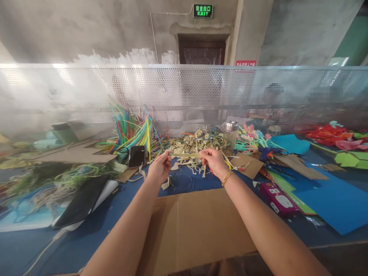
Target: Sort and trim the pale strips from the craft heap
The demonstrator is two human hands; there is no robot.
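Both my hands hold one pale yellow-green strip (185, 155) stretched level between them. My left hand (159, 167) pinches its left end and my right hand (214, 160), with a gold bracelet at the wrist, pinches its right end. The strip hangs just above a heap of similar pale strips and scraps (195, 145) on the blue table (86, 234). A large sheet of brown cardboard (195, 226) lies under my forearms at the near edge.
A black phone (136, 156) leans by a bundle of coloured straws (133, 130). A glass jar with a metal lid (230, 133) stands behind the heap. Blue and green paper sheets (330, 195), a pink box (278, 198) and a perforated metal screen (184, 92) surround the work area.
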